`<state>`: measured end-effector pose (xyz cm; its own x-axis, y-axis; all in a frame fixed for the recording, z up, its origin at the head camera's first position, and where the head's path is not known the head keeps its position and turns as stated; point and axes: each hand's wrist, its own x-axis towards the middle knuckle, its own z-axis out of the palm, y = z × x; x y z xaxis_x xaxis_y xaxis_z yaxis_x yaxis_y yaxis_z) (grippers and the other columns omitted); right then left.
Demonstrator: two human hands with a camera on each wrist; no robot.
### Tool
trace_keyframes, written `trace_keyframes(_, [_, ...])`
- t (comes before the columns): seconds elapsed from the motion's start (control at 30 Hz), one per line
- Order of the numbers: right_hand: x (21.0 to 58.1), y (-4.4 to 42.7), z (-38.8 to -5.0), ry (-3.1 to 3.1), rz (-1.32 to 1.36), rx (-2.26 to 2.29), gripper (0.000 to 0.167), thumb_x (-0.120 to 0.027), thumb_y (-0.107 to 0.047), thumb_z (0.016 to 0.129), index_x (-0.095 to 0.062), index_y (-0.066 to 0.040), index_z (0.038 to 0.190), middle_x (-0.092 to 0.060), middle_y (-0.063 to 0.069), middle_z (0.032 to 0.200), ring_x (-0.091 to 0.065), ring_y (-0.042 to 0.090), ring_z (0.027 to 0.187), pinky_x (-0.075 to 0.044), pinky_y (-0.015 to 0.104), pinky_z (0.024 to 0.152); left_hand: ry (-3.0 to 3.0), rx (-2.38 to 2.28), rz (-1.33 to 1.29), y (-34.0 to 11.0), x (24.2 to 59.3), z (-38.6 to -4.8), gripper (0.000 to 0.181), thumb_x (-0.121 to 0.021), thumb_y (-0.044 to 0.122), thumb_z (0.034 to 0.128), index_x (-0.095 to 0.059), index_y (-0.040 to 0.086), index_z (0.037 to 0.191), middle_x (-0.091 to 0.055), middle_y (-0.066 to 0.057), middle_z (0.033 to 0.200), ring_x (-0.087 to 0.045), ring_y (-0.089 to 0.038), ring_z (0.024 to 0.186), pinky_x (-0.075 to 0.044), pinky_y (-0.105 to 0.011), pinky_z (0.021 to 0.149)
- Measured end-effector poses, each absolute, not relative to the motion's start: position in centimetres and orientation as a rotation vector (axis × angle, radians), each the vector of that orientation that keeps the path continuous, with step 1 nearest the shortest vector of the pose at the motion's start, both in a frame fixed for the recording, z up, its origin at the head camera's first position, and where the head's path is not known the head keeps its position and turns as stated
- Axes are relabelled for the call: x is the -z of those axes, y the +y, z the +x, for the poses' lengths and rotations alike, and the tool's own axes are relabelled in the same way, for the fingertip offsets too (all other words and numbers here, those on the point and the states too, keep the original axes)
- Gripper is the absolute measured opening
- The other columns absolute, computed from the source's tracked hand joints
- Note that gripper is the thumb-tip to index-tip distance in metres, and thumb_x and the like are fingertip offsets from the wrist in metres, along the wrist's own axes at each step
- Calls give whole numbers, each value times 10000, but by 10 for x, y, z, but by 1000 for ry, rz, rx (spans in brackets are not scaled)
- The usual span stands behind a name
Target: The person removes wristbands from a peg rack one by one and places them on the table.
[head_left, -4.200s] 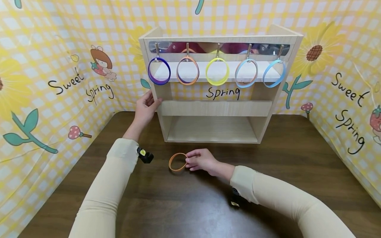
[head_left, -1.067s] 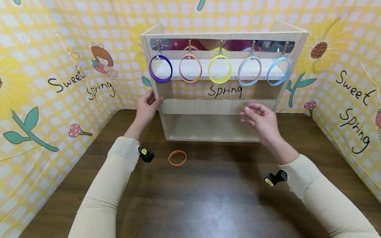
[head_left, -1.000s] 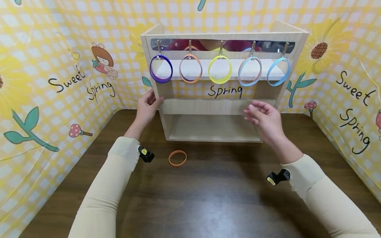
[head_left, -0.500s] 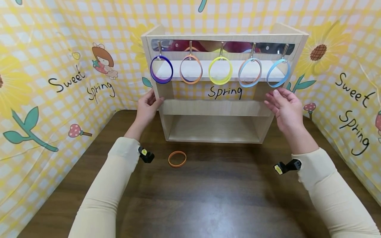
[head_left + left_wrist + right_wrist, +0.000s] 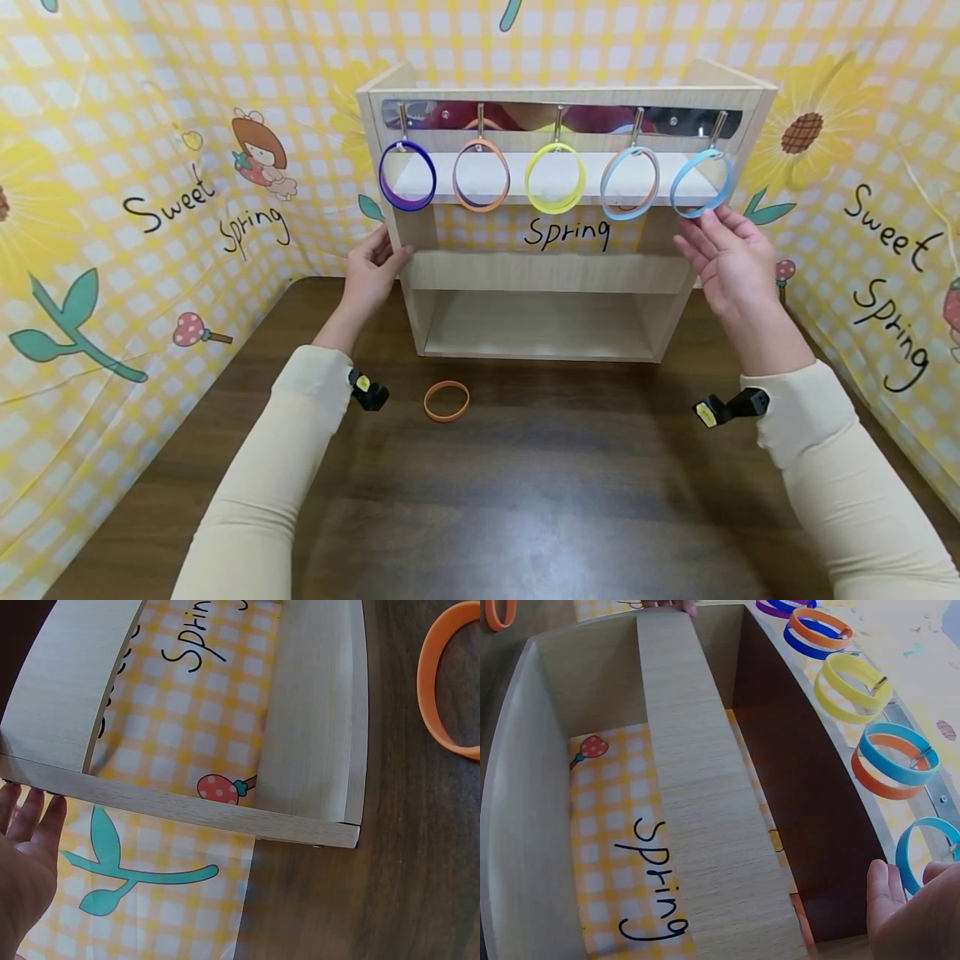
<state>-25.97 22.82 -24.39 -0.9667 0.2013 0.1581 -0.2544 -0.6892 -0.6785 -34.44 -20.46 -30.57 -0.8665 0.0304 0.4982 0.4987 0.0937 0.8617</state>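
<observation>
A wooden shelf unit stands on the table. My left hand holds its left side panel, thumb at the front edge and fingers on the outside. From metal hooks on its upper rail hang several silicone wristbands: a dark blue one, an orange one, a yellow one, a light blue one with orange behind, and a light blue one at the far right. My right hand reaches this last band's lower edge, thumb and fingers on either side; a firm pinch does not show.
An orange wristband lies loose on the dark wooden table, in front of the unit and left of centre. A yellow checked cloth with printed flowers hangs behind and at both sides.
My right hand left the orange band on the table, then went right and up to the far-right light blue band, which has tilted slightly. My left hand keeps its hold on the shelf unit.
</observation>
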Motion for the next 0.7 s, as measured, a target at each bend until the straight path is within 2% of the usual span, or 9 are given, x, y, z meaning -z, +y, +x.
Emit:
trace_keyframes(0.17, [240, 228, -256, -1093, 102, -2657, 209, -655, 16, 880, -570, 31, 1070, -677, 144, 970, -708, 235, 818, -577, 340, 697, -2047, 1821, -539, -201, 294, -330, 507, -618, 15, 928, -467, -29, 1409, -518, -235, 1363, -563, -219, 1171, -475, -292, 949])
trace_keyframes(0.7, [224, 239, -249, -962, 99, -2654, 174, -655, 59, 872, -583, 44, 1029, -689, 173, 870, -712, 261, 755, -581, 337, 614, -2038, 1838, -547, -201, 293, -327, 490, -625, 14, 923, -490, -38, 1390, -544, -242, 1331, -587, -173, 1125, -492, -255, 908])
